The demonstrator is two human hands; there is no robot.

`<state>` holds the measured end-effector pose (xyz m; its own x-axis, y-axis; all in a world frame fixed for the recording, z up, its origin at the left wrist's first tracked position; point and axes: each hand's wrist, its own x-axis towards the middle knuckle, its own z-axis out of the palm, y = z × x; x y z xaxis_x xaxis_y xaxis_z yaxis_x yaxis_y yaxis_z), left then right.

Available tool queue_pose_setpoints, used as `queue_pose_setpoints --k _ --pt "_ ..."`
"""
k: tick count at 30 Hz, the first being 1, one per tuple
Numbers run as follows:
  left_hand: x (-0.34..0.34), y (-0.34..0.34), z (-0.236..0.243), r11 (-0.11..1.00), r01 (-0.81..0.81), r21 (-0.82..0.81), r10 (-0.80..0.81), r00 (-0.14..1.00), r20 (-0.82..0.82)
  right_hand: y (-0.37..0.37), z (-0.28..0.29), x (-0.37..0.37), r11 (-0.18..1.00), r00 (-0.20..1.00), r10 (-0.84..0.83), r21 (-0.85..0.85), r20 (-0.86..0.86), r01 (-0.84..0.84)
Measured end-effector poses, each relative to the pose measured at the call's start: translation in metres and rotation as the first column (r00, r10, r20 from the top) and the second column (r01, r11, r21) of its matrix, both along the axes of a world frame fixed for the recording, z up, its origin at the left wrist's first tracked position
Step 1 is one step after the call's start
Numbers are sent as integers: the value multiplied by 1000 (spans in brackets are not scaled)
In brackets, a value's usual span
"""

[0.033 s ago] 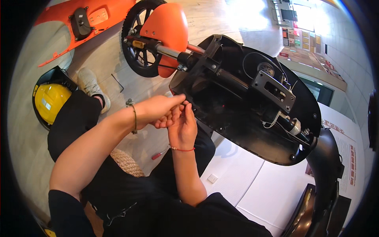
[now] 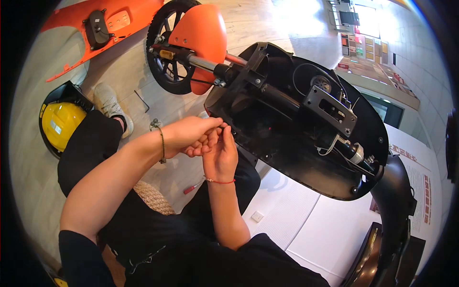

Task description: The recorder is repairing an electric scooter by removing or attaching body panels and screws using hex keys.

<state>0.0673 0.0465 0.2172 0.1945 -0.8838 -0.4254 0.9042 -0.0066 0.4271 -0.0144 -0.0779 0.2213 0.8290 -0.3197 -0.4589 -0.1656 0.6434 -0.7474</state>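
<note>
My left hand (image 2: 189, 136) and my right hand (image 2: 222, 155) meet at the near left edge of a large black plastic panel (image 2: 291, 162). The fingertips of both are pinched close together, and whatever lies between them is too small or hidden to name. A black steering tube (image 2: 282, 101) with a slotted metal bracket (image 2: 331, 110) runs along the panel's inner side, with loose cables near it. Beyond its left end are a metal fork tube (image 2: 201, 63), an orange fender (image 2: 203, 28) and a black spoked wheel (image 2: 155, 52).
An L-shaped hex key (image 2: 142, 101) and a red-handled screwdriver (image 2: 191, 189) lie on the floor. A yellow helmet (image 2: 60, 126) rests at the left beside my leg. Farther back is an orange panel (image 2: 131, 12) with a black part on it. A curved black part (image 2: 396, 191) stands right.
</note>
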Motion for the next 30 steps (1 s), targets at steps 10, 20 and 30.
queue_pose_setpoints --k 10,20,30 --pt "2 -7 -15 999 18 43 -29 956 293 4 9 4 999 999 42 -21 8 -42" --pt "2 3 -12 935 -325 143 -214 -194 957 3 6 -1 987 990 -137 80 -41 139" --pt "2 4 -9 872 -428 238 -287 -53 957 6 4 4 1000 999 16 16 -30 -15"
